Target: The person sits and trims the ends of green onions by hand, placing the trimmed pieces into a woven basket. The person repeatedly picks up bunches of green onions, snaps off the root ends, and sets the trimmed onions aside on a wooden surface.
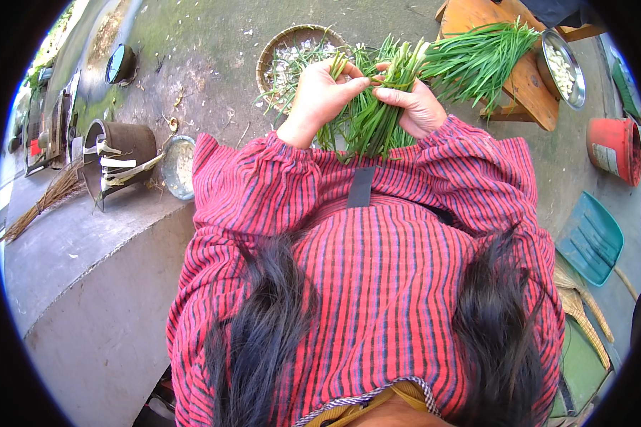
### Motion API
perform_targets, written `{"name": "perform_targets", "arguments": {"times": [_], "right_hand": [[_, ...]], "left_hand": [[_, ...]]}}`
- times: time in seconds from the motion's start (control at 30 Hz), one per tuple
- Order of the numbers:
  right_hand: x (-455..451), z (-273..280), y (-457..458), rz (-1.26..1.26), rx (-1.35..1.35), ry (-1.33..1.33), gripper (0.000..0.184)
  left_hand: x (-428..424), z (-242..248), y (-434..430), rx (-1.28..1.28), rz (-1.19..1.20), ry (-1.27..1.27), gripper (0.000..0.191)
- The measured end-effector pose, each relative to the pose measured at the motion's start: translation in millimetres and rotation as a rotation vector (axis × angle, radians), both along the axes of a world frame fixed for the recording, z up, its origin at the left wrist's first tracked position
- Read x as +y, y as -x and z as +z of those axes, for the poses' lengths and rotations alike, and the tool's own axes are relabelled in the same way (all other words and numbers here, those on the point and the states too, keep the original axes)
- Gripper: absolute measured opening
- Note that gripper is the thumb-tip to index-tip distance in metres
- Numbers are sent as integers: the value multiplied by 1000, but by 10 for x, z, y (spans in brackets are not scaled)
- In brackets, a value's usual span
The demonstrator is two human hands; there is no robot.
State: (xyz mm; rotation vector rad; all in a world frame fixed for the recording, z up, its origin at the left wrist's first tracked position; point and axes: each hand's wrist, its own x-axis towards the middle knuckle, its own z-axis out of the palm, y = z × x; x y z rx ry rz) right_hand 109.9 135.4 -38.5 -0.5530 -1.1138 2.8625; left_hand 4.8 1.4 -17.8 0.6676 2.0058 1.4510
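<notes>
Long green leafy stalks, like garlic chives, form a bunch (387,117) in front of my chest. My right hand (414,104) is closed around its pale stem end. With my left hand (326,96) I hold a few short stalks, and the fingertips of both hands meet at a thin leaf beside the bunch. Behind my left hand, a round woven basket (263,58) on the ground holds pale scraps and loose green leaves. To the right, a larger pile of the same greens (475,58) lies over the edge of a wooden stool (531,99).
A metal bowl of peeled garlic cloves (560,72) rests at the stool's right end. A red bucket (611,149) and a teal shovel blade (593,240) are at the right. At left are a dark broken bucket (131,141), a shallow basin (179,168) and a twig broom (45,203).
</notes>
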Motion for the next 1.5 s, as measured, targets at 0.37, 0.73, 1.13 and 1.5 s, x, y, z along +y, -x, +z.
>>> {"name": "perform_targets", "arguments": {"times": [0.37,0.73,1.13,1.5], "right_hand": [[9,-47,-2,-47,-84,-118,33],[5,-203,17,-146,-174,-516,32],[12,-103,7,-143,-174,-639,34],[-185,-140,24,-58,19,-461,31]], "left_hand": [[-33,172,65,-351,114,-180,11],[-77,411,122,288,282,-357,5],[-23,11,392,691,193,259,15],[147,40,-196,-139,74,-184,14]]}}
